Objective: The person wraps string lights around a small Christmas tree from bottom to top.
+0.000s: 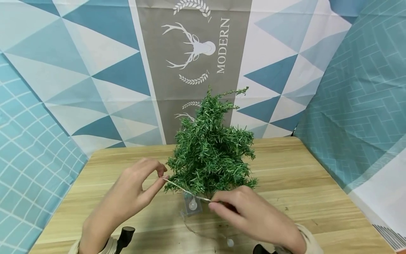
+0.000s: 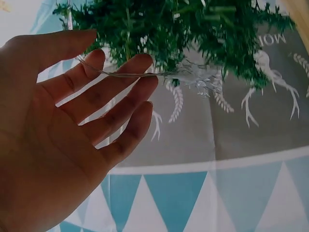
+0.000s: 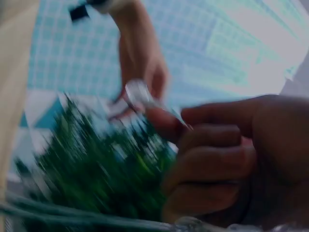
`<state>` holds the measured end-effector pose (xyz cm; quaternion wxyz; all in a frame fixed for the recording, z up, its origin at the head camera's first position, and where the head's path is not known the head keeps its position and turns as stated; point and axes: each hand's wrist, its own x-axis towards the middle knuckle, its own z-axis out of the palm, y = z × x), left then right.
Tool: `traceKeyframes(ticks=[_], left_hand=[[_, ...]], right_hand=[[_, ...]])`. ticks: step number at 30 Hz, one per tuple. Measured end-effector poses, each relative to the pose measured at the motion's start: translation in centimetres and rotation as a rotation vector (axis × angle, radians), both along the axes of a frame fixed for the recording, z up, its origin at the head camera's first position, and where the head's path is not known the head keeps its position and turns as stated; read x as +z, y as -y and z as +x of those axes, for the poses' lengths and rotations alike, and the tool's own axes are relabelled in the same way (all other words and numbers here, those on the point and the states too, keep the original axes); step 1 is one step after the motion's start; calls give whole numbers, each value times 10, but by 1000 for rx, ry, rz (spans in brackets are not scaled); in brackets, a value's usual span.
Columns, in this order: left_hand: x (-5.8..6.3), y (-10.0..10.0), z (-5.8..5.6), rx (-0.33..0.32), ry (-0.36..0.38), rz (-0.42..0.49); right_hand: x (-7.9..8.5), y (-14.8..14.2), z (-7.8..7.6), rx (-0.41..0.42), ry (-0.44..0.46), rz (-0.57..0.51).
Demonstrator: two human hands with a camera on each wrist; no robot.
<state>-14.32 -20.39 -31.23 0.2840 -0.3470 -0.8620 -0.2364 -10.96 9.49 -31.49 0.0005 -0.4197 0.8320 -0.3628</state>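
Observation:
A small artificial pine tree (image 1: pixel 210 151) stands on the wooden table in front of me. Between my two hands, low before the branches, a thin wire of a string of lights (image 1: pixel 177 186) is stretched. At the tree's left side, my left hand (image 1: pixel 133 188) pinches one end of this stretch between thumb and forefinger, the other fingers spread. My right hand (image 1: pixel 245 211) pinches the wire at the tree's lower right, its remaining fingers curled in. A clear round bulb (image 3: pixel 138 92) shows just beyond the right fingertips. Another bulb (image 1: pixel 192 204) hangs below the wire.
Beneath the wire is a small clear box-like piece (image 1: pixel 194 211) at the tree's foot. More wire loops over the table (image 1: pixel 317 197) towards me, ending near a bulb (image 1: pixel 230 242). Patterned cloth (image 1: pixel 104 70) hangs behind and at both sides.

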Motion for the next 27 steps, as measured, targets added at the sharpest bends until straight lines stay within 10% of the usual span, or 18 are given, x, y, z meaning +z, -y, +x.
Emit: traceKeyframes(ticks=[13, 21, 27], left_hand=[[-5, -16, 1, -85, 33, 95], [-5, -13, -7, -80, 29, 62], [-7, -11, -16, -86, -8, 10]], right_hand=[[17, -44, 1, 196, -200, -188], [24, -54, 6, -107, -205, -241], [22, -65, 4, -123, -239, -218]])
